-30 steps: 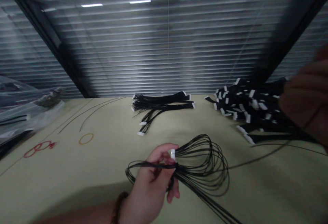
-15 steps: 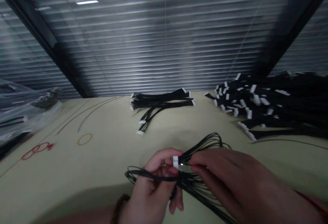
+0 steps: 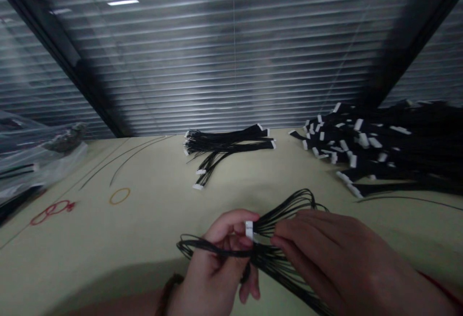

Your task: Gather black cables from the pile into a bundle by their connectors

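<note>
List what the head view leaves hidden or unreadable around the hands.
Head view, all of these:
The left hand hides the black wires inside its grip.
The right hand covers the wires beside the white connector, hiding whether it pinches them.
The connector's contacts are too small to make out.
The pile of wire harnesses runs off the right edge.
The plastic bag is blurred and cut off by the left edge.

A wire-harness bundle (image 3: pixel 227 143) and a larger heap (image 3: pixel 376 149) lie on the table (image 3: pixel 90 253).
</note>
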`<move>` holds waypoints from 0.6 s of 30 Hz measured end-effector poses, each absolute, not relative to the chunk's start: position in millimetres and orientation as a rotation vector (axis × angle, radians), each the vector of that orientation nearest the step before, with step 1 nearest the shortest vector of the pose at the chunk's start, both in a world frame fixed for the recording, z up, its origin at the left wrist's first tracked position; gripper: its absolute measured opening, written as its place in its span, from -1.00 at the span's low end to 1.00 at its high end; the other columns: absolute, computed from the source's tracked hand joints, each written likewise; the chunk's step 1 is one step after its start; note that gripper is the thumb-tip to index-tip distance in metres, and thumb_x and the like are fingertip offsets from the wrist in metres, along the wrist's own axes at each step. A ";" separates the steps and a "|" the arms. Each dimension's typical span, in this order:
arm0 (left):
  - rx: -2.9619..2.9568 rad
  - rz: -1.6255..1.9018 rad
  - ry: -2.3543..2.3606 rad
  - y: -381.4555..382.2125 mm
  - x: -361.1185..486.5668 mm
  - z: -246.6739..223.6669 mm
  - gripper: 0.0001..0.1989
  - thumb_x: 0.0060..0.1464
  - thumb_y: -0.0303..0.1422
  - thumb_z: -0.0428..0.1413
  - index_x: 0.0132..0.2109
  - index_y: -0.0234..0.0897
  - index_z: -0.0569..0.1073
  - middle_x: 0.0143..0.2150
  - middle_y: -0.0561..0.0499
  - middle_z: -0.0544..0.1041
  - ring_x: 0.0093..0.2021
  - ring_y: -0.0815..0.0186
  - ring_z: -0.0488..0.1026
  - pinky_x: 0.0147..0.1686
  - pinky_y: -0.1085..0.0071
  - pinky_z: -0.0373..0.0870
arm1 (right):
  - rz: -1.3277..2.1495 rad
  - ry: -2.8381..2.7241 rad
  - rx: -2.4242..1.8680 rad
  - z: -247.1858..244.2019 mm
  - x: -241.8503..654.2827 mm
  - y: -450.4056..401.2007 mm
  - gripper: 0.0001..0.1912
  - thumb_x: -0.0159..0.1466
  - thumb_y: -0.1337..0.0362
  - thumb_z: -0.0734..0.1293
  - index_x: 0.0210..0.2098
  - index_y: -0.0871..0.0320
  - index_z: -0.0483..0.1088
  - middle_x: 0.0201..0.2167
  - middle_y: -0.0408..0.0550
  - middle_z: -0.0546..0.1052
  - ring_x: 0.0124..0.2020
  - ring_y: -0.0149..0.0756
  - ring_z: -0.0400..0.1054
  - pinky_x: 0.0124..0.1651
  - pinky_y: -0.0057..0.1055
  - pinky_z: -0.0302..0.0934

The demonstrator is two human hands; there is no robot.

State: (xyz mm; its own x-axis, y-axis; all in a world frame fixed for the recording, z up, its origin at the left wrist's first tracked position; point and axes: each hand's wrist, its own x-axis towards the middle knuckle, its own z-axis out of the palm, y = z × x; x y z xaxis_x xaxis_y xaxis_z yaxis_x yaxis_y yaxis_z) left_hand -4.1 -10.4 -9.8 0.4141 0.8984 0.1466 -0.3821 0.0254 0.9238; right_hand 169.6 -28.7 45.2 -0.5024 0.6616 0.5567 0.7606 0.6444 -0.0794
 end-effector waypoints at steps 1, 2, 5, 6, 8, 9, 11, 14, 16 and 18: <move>1.158 1.081 0.561 -10.3 -4.4 -10.5 -0.81 0.15 -0.38 0.06 -0.08 -0.08 0.39 -0.48 0.14 0.40 -0.71 0.58 0.32 -0.74 0.72 0.18 | -0.237 -2.310 -1.104 45.1 169.5 -28.5 -0.57 0.42 0.34 -0.07 -0.37 0.13 0.34 -0.46 -0.17 0.45 -0.47 -0.41 0.32 -0.42 -0.38 0.14; 1.166 1.080 0.555 -10.2 -4.5 -10.9 -0.81 0.16 -0.38 0.05 -0.08 -0.07 0.39 -0.47 0.14 0.40 -0.71 0.58 0.32 -0.74 0.72 0.19 | -0.243 -2.308 -1.095 44.9 169.5 -28.3 -0.56 0.42 0.34 -0.08 -0.38 0.13 0.34 -0.47 -0.17 0.45 -0.47 -0.41 0.32 -0.42 -0.38 0.14; 1.182 1.076 0.548 -9.6 -4.5 -10.8 -0.81 0.17 -0.39 0.03 -0.07 -0.06 0.39 -0.45 0.13 0.41 -0.70 0.59 0.32 -0.72 0.73 0.19 | -0.270 -2.305 -1.071 43.5 169.2 -27.1 -0.55 0.42 0.34 -0.09 -0.38 0.13 0.34 -0.47 -0.18 0.45 -0.47 -0.42 0.31 -0.41 -0.39 0.13; 1.186 1.075 0.545 -9.4 -4.4 -10.7 -0.81 0.17 -0.39 0.03 -0.07 -0.06 0.39 -0.45 0.13 0.40 -0.70 0.60 0.31 -0.72 0.73 0.19 | -0.273 -2.300 -1.073 43.0 169.0 -26.6 -0.57 0.42 0.34 -0.08 -0.37 0.14 0.34 -0.46 -0.18 0.45 -0.47 -0.42 0.31 -0.42 -0.39 0.13; 1.191 1.074 0.550 -9.2 -4.3 -10.5 -0.81 0.17 -0.39 0.03 -0.07 -0.06 0.40 -0.46 0.13 0.39 -0.70 0.59 0.30 -0.72 0.72 0.19 | -0.245 -2.301 -1.081 42.2 168.9 -26.1 -0.59 0.42 0.34 -0.05 -0.37 0.14 0.33 -0.46 -0.18 0.44 -0.47 -0.43 0.31 -0.42 -0.39 0.12; 1.191 1.073 0.559 -9.4 -4.4 -10.4 -0.81 0.17 -0.38 0.03 -0.08 -0.06 0.40 -0.45 0.13 0.39 -0.70 0.59 0.30 -0.72 0.72 0.19 | -0.216 -2.301 -1.087 41.8 169.0 -26.2 -0.61 0.41 0.35 -0.04 -0.39 0.14 0.33 -0.48 -0.19 0.44 -0.48 -0.43 0.31 -0.42 -0.39 0.12; 1.192 1.068 0.578 -10.6 -4.7 -10.3 -0.81 0.16 -0.38 0.04 -0.08 -0.06 0.40 -0.44 0.12 0.38 -0.69 0.59 0.30 -0.72 0.71 0.19 | -0.189 -2.314 -1.063 40.6 169.7 -27.4 -0.60 0.41 0.35 -0.03 -0.42 0.15 0.32 -0.50 -0.18 0.42 -0.49 -0.42 0.29 -0.41 -0.39 0.12; 1.198 1.034 0.601 -13.5 -4.6 -9.5 -0.82 0.15 -0.37 0.05 -0.09 -0.09 0.40 -0.45 0.13 0.37 -0.69 0.59 0.29 -0.71 0.70 0.19 | -0.242 -2.328 -1.005 37.9 170.1 -29.9 -0.57 0.40 0.38 -0.06 -0.46 0.16 0.31 -0.50 -0.14 0.42 -0.51 -0.41 0.26 -0.43 -0.38 0.09; 1.189 0.997 0.626 -14.4 -3.7 -8.3 -0.85 0.15 -0.36 0.05 -0.11 -0.13 0.40 -0.46 0.12 0.38 -0.69 0.59 0.28 -0.71 0.69 0.20 | -0.247 -2.337 -1.005 37.2 168.8 -30.3 -0.56 0.39 0.40 -0.07 -0.46 0.17 0.31 -0.51 -0.12 0.41 -0.52 -0.40 0.25 -0.45 -0.38 0.07; 1.171 0.975 0.659 -13.3 -2.3 -6.7 -0.87 0.13 -0.33 0.07 -0.15 -0.18 0.39 -0.48 0.11 0.41 -0.71 0.59 0.27 -0.72 0.68 0.19 | -0.198 -2.342 -1.039 39.4 166.9 -29.0 -0.60 0.38 0.41 -0.04 -0.45 0.17 0.31 -0.52 -0.12 0.39 -0.51 -0.40 0.24 -0.45 -0.39 0.06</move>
State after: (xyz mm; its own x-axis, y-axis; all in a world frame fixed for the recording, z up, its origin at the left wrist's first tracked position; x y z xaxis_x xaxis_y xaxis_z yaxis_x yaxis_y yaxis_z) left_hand -2.3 -13.3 -6.7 0.4526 0.8900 0.0556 -0.2800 0.0826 0.9564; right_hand 166.9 -29.0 39.4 -0.5398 0.6365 0.5508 0.7200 0.6881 -0.0896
